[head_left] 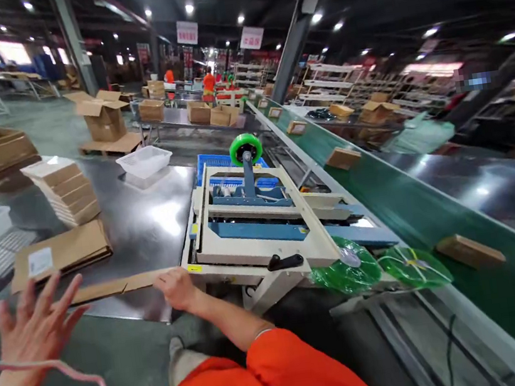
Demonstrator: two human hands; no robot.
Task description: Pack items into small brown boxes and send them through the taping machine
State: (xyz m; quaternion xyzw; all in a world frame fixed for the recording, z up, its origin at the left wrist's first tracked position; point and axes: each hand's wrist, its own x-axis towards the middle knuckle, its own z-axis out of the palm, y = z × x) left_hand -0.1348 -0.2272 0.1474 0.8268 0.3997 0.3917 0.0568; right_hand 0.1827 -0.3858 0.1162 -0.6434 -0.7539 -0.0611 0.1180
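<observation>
The right hand grips a flat cardboard strip beside the taping machine. The left hand is spread open and empty, well left of the machine.

White basket far on steel table; stacked flat cartons left; green conveyor right carrying small boxes; green tape rolls near.
</observation>
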